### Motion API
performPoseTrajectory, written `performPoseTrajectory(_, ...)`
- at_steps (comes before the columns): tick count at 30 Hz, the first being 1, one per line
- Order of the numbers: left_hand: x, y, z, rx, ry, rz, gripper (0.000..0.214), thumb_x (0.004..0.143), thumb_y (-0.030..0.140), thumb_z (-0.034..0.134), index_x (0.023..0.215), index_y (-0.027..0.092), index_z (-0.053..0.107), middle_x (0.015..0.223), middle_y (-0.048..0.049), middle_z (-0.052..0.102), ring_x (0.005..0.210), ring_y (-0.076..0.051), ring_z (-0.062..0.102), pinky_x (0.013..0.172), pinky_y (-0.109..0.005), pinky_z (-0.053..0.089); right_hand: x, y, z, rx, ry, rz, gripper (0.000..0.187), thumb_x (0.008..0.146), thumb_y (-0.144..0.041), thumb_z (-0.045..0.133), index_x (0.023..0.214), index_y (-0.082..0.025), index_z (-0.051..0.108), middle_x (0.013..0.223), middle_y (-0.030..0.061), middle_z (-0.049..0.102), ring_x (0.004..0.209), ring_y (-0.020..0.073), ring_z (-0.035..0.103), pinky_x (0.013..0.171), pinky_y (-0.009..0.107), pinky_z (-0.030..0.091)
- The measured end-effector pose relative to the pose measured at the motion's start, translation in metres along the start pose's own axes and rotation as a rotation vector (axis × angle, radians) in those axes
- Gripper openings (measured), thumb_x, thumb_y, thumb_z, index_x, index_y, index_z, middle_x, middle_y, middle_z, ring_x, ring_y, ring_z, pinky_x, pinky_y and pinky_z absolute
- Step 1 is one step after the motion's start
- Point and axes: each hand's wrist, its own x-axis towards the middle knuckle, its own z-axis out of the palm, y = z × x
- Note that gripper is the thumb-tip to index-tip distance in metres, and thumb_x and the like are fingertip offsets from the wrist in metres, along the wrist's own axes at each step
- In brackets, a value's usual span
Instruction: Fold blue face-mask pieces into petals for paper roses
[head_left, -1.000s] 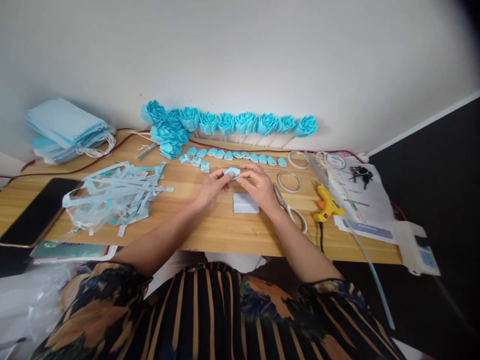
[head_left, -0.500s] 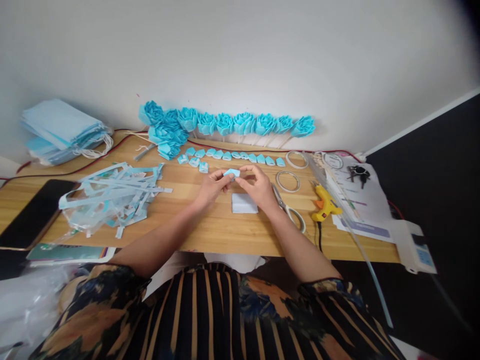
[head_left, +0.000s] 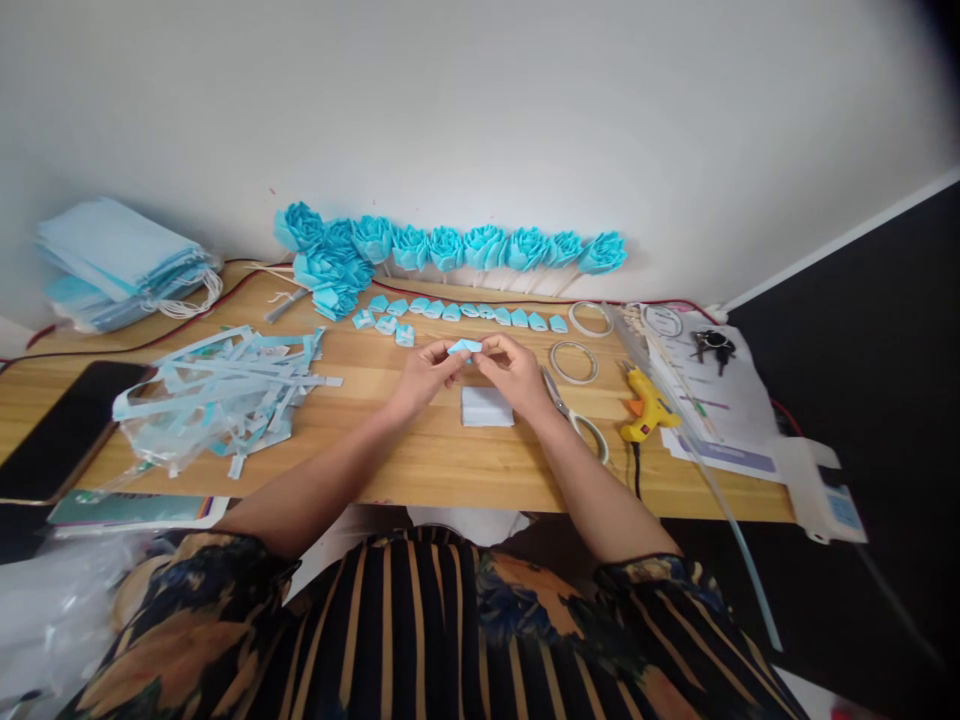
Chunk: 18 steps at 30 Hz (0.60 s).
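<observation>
My left hand (head_left: 422,376) and my right hand (head_left: 511,371) meet over the middle of the wooden table (head_left: 390,455). Together they pinch a small folded light-blue piece (head_left: 464,346) between their fingertips. Just below my right hand lies a small stack of pale blue squares (head_left: 486,405). Beyond the hands a row of several folded blue petals (head_left: 465,312) runs across the table. Against the wall stand several finished blue paper roses (head_left: 450,247).
A heap of cut blue strips (head_left: 221,390) lies left, a stack of blue face masks (head_left: 120,260) far left, a dark phone (head_left: 64,430) at the left edge. Right of my hands are scissors (head_left: 574,415), tape rings (head_left: 575,361), a yellow glue gun (head_left: 646,408), papers and keys (head_left: 711,344).
Both hands keep working the same blue piece; the fingers have shifted slightly on it and it sits a little higher. The view has drifted a little.
</observation>
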Motion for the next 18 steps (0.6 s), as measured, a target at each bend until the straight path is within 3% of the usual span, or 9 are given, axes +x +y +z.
performPoseTrajectory(12, 0.0027, -0.0006, -0.0018, 0.022, 0.039, -0.002, 0.025, 0.074, 0.038, 0.072, 0.070, 0.016, 0.060, 0.054, 0.0037, 0.054, 0.048, -0.007, 0.043, 0.050, -0.022, 0.034, 0.0002, 0.0032, -0.0036, 0.134, -0.052, 0.044, 0.023, 0.087, -0.043, 0.059, 0.081, -0.021, 0.065, 0.084, 0.0003, 0.068, 0.083, 0.0161, 0.062, 0.081, 0.030, 0.050)
performPoseTrajectory(18, 0.0032, -0.0025, -0.0023, 0.056, 0.000, -0.027, 0.027, 0.073, 0.040, 0.072, 0.068, 0.016, 0.059, 0.053, 0.0039, 0.053, 0.048, -0.007, 0.044, 0.050, -0.022, 0.034, 0.0010, 0.0033, -0.0021, 0.236, -0.027, 0.071, 0.026, 0.082, -0.043, 0.067, 0.096, -0.021, 0.068, 0.093, 0.0015, 0.071, 0.088, 0.0161, 0.064, 0.083, 0.030, 0.051)
